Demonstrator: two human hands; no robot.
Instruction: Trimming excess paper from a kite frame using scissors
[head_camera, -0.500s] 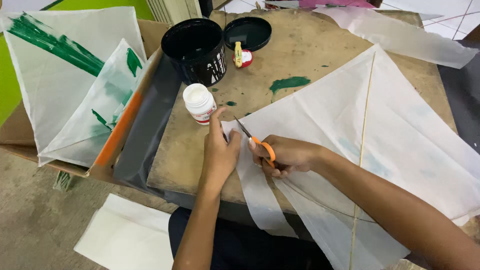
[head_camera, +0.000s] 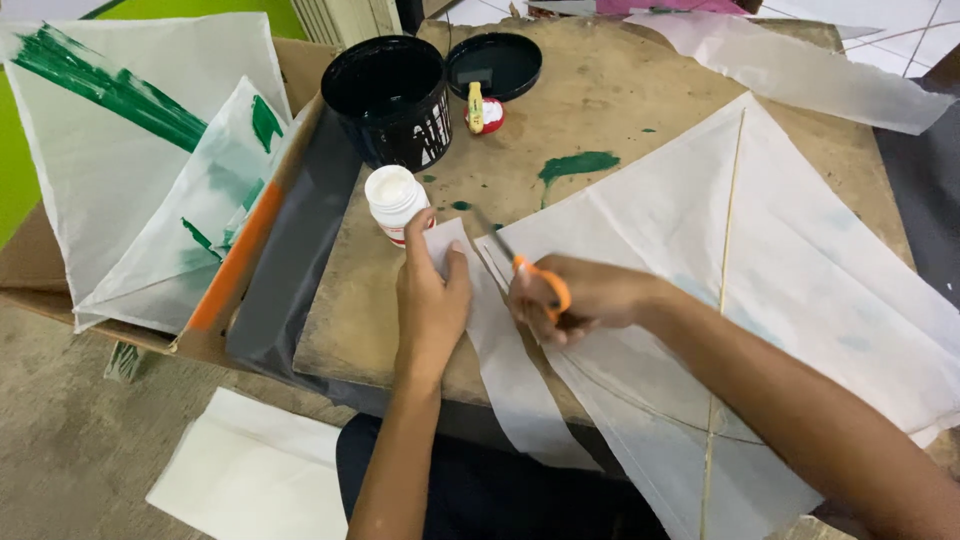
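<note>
**Trimming a strip of white paper from the kite edge**

At the far left, 2 finished kites (head_camera: 130, 170) streaked with green lay in a cardboard box (head_camera: 300, 70) beside the wooden board (head_camera: 620, 110). On the board's left edge stood a small white-lidded jar (head_camera: 393, 197), and behind it, toward the far-left corner, a black bucket (head_camera: 390, 100) with its lid (head_camera: 495, 65) and a small glue bottle (head_camera: 478, 108).

Our left hand (head_camera: 432, 300) lay flat near the board's front-left part, fingers spread and pressed down on the white paper strip (head_camera: 505, 350), fingertips almost touching the jar. The strip ran from under that palm toward us and hung over the board's front edge.

Our right hand (head_camera: 580, 300) was closed around the orange-handled scissors (head_camera: 525, 275), whose blades pointed away from us, toward the far-left corner, along the line between the strip and the large white kite (head_camera: 780, 270). We could not tell how far apart the blades stood.

In our judgement, the cut went best with the strip held taut and flat, the blades following the kite's edge in long strokes, clear of the thin bamboo spine (head_camera: 728, 250) to the right.

The strip sat just left of the scissors, pinned by our left hand; the blades met the paper beside our left fingertips.
</note>
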